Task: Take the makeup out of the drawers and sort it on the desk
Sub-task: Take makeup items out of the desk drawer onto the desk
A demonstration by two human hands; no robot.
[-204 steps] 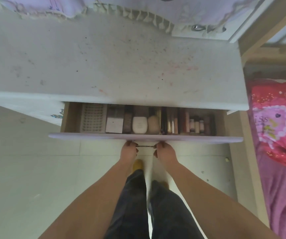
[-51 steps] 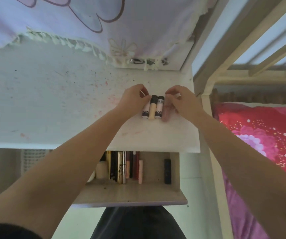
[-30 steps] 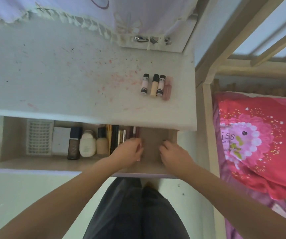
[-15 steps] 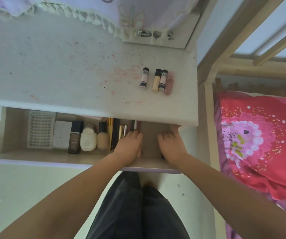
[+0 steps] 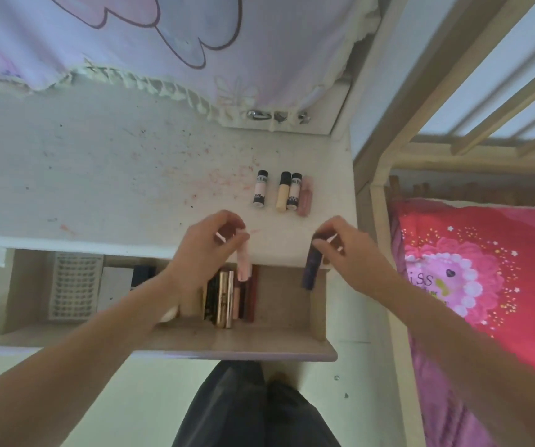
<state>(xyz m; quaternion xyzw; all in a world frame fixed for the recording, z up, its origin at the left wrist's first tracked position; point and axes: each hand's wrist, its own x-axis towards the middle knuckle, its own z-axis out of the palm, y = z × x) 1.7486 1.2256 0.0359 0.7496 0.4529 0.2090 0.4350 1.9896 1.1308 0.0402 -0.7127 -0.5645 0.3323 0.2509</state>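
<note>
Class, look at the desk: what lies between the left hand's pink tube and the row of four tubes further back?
In the head view, only bare, stained desk top separates the pink tube from the row of four tubes.

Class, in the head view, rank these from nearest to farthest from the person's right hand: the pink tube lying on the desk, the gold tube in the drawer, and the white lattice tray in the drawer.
Measured from the right hand:
1. Pink tube, on the desk just beyond the hand.
2. Gold tube, mid-drawer, nearer the person and to the left.
3. White lattice tray, at the drawer's far left end.
</note>
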